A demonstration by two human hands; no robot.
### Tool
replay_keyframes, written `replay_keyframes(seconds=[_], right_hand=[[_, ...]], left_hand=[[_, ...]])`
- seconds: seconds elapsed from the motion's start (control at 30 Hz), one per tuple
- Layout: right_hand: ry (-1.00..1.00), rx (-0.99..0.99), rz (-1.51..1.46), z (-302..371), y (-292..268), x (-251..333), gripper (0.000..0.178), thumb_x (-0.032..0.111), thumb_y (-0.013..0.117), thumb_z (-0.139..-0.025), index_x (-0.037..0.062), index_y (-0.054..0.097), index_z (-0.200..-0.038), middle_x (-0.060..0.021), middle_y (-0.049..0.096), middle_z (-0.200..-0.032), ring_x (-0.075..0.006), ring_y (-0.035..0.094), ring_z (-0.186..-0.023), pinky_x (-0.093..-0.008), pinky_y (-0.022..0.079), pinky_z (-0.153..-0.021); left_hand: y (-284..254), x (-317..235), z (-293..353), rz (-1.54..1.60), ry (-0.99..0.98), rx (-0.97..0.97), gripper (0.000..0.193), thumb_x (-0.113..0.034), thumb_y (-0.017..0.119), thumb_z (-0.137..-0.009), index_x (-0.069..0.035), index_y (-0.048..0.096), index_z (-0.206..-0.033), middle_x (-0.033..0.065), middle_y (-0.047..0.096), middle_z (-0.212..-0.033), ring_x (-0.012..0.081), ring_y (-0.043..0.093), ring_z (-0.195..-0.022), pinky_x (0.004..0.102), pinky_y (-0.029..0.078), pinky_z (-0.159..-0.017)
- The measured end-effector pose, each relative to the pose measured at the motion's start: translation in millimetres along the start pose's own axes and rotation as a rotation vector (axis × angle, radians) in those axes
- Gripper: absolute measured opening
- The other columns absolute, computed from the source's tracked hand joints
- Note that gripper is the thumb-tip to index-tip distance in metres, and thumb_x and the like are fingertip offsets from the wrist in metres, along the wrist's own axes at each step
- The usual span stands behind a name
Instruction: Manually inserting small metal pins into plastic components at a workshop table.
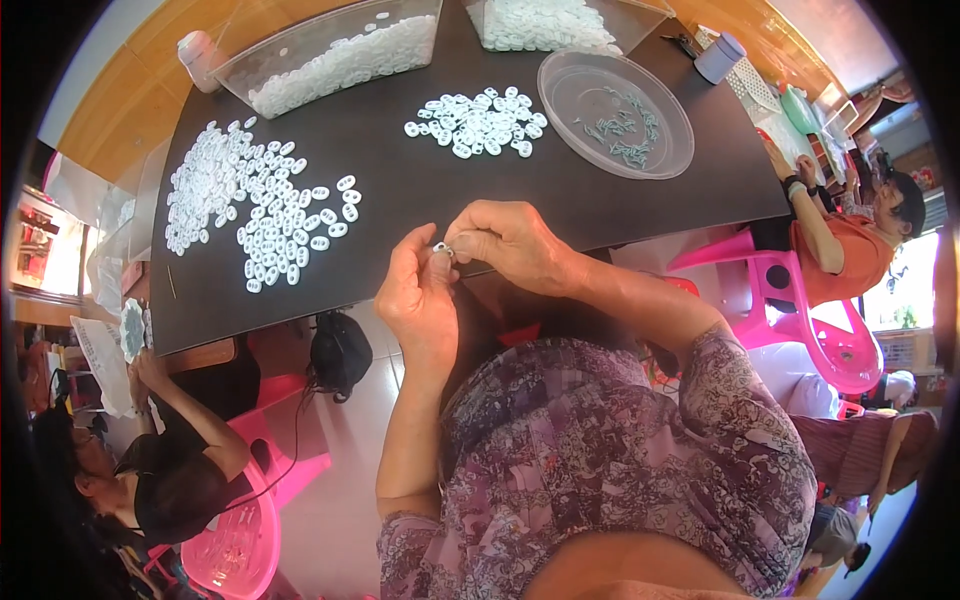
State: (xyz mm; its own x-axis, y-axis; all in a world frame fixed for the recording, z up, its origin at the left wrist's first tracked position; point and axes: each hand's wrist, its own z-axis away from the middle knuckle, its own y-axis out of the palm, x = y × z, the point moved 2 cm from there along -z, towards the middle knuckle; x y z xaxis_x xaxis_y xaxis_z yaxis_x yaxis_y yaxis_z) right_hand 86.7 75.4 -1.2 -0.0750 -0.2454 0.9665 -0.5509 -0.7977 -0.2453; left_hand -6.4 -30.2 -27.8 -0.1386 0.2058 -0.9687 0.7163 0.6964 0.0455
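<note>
Step in hand, as judged: close fingertip work on a single part, both hands together. The left hand (428,266) and the right hand (470,243) meet above the near edge of the counter (390,165). Each grip is closed to a narrow pinch, thumb against finger, on one small white piece (442,248); the exact contact is partly hidden by the fingertips. Whether a second part sits in the pinch cannot be told. The next move appears to call for the left grip to keep the piece steady while the right fingertips bear on it with light, exact pressure; a slip would likely drop it near the counter's edge.

Count, near to far: hands, two; pieces plainly held, one. On the counter, loose white oval pieces lie in two groups: a broad left pile (280,225), spreading toward the near side, and a smaller middle pile (487,118). Both are too dense for an exact count. Round clear tray (650,85), one, right of the middle pile, bearing many small grey-green pieces (636,152), uncounted. Clear bins, two: the left bin (232,78) and the right bin (640,25), each containing white pieces beyond counting. Lidded containers, two: one pale jar (200,62) beside the left bin, one blue-lidded jar (718,58) beyond the tray
</note>
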Motion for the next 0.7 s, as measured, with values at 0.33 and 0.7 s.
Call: replay_keyframes(seconds=[0.33,0.7], right_hand=[[0.103,0.038,-0.011,0.2,-1.2,-1.7,0.012,0.007,0.055,-0.085,-0.0039,0.057,-0.089,-0.0060,0.061,-0.084,-0.0093,0.058,-0.079,-0.0248,0.048,-0.072],[0.040,0.017,-0.001,-0.1,3.2,-3.1,0.014,0.010,0.056,-0.083,-0.0037,0.058,-0.083,-0.0057,0.059,-0.074,-0.0100,0.054,-0.069,-0.0261,0.045,-0.062]], left_hand=[[-0.7,-1.6,-2.0,0.001,-0.006,0.013,0.021,0.001,0.056,-0.086,0.003,0.056,-0.107,0.0003,0.055,-0.075,0.0065,0.053,-0.063,0.0175,0.042,-0.052],[-1.8,2.9,-2.1,-0.111,0.082,0.038,0.023,0.004,0.056,-0.085,0.003,0.057,-0.107,0.0004,0.053,-0.073,0.0061,0.052,-0.061,0.0175,0.043,-0.051]])
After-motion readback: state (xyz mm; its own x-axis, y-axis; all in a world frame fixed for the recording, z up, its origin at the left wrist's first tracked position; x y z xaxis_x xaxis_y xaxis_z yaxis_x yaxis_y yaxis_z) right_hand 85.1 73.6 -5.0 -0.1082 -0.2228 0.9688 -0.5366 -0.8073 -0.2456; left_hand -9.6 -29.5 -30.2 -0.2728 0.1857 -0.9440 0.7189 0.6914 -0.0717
